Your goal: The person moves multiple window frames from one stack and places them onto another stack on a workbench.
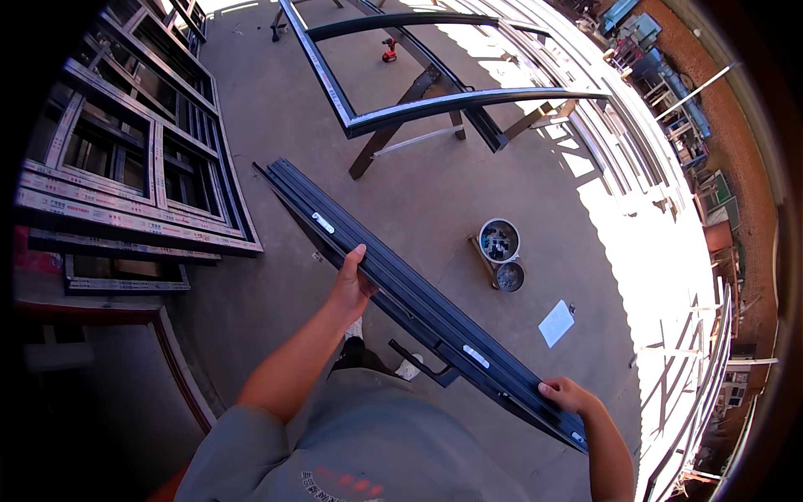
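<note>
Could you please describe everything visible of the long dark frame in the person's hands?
The long dark frame looks like metal, grey-black and straight, its upward face grooved lengthwise. Pale oblong fittings sit along that face, and a dark handle juts from its near side. It slants from upper left to lower right, gripped by the left hand and, near its lower-right end, the right hand.

On the grey floor (435, 217) lies a white sheet (555, 324) (set askew).

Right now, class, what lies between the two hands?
In the head view, between left hand and right hand runs the dark frame, bearing a white strip and a black handle.
</note>
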The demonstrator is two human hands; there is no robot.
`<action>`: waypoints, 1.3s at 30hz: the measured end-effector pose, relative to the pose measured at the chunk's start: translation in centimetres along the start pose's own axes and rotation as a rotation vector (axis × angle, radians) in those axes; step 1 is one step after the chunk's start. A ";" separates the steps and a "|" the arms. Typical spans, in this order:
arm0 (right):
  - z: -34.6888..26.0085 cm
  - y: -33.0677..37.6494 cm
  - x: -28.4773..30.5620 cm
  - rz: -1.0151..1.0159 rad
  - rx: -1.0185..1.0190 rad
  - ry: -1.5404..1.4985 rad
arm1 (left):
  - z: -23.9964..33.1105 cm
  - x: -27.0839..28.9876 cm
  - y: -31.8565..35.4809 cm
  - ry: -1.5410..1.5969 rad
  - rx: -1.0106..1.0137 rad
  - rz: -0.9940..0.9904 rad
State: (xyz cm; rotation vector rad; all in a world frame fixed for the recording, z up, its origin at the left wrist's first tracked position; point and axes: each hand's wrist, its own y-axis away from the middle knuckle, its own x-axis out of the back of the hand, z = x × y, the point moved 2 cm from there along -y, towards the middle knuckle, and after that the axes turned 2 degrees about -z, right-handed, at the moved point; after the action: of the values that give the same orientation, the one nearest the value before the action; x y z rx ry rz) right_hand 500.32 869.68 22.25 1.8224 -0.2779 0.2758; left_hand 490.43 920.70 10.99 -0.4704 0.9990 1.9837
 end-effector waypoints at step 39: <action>-19.7 13.4 7.6 0.167 -0.618 0.495 | -27.9 14.9 -9.5 0.521 0.477 0.116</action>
State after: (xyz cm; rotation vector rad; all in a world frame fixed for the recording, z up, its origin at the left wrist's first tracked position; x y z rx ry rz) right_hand 502.25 884.78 42.08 1.0796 -0.1413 0.6657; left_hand 488.57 909.52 -20.01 -0.6839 1.8040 1.6649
